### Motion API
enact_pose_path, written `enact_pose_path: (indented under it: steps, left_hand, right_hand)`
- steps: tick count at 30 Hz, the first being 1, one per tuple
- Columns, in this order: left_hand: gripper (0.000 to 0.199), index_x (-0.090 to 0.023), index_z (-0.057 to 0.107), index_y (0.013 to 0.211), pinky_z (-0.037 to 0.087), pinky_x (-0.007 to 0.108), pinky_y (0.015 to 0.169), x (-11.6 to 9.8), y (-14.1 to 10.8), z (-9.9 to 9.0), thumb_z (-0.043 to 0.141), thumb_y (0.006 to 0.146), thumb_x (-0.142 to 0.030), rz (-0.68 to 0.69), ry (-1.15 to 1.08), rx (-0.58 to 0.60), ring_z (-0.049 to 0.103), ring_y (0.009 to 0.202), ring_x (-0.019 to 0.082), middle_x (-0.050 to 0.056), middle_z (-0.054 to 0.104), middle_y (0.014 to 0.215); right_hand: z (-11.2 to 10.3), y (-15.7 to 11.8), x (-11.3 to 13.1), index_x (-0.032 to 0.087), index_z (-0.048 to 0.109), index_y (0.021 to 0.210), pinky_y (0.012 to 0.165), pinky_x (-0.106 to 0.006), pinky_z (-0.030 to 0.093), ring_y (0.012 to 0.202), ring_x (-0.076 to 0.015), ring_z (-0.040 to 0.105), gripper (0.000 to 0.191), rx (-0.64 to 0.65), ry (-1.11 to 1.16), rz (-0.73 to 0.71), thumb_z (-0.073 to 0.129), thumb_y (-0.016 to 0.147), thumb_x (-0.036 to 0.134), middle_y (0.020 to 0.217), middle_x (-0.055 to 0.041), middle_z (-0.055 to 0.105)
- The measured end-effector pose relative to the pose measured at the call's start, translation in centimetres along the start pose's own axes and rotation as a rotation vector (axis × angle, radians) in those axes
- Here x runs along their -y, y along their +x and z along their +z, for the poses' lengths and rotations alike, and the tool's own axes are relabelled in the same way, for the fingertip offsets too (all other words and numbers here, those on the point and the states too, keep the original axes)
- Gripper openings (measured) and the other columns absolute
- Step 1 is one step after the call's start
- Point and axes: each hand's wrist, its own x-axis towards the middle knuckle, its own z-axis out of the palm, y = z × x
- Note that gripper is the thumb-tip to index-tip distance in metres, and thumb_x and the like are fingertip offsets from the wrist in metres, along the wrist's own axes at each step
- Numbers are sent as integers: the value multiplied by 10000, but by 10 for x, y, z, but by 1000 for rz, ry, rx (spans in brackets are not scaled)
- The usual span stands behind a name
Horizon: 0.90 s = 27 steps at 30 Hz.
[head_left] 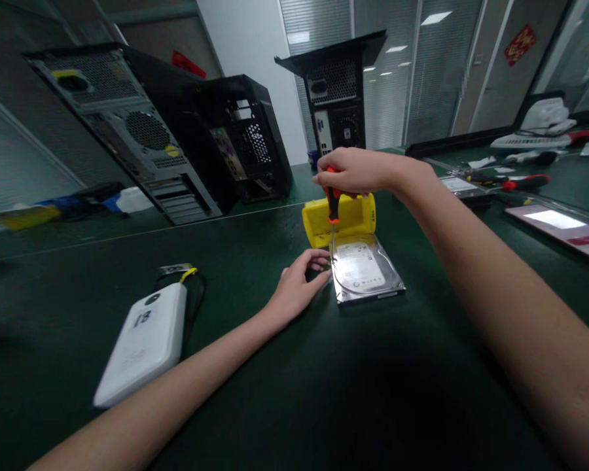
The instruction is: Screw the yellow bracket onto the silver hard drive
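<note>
A silver hard drive (360,267) with a white label lies flat on the dark green table. My right hand (348,171) is closed around the handle of a red and black screwdriver (333,206), held upright from above. Its thin shaft points down to the drive's left edge; the tip's exact contact is hard to make out. At that same edge, my left hand (297,284) rests on the table with curled fingers and thumb against the drive's side. Directly behind the drive stands a yellow plastic box (341,219), partly hidden by the screwdriver and right hand.
A white power bank (142,340) with a dark cable lies at left. Computer cases (150,131) stand along the back, including an opened black case (338,98). At right are a phone-like slab (564,229), red-handled pliers (520,182) and another drive (461,186).
</note>
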Motion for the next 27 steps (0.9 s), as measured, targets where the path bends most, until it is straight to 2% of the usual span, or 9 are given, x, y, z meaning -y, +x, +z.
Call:
enact_pose_path:
  steps: [6,14,21,27]
  left_hand:
    - [293,-216,548,1139,448,357,900,2,0,0,526,859,-300,12,2,-3,575,990,181,42,619,1093]
    - [308,-212,557,1138,453,350,890,-2,-1,-1,543,846,-309,-3,36,12,570,1001,189,45,615,1118]
    - [295,-219,567,1124,452,354,893,-3,-2,-2,541,846,-314,-2,50,22,566,1006,190,38,613,1131]
    - [298,-217,569,1125,456,352,893,-5,-2,-2,547,842,-309,-9,48,22,570,999,187,39,615,1130]
  right_hand:
    - [1,0,4,117,539,853,459,-207,310,492,-84,450,288,-2,9,-10,327,918,300,681,-59,574]
    - [3,3,-2,131,511,931,448,-211,329,489,-91,474,229,-7,-6,-4,353,904,294,764,-75,602]
    - [1,1,1,138,472,957,444,-205,371,458,-93,482,232,53,49,30,349,926,332,643,-49,577]
    - [1,0,2,154,470,866,458,-187,391,493,-89,513,224,45,122,29,422,915,367,608,-26,560]
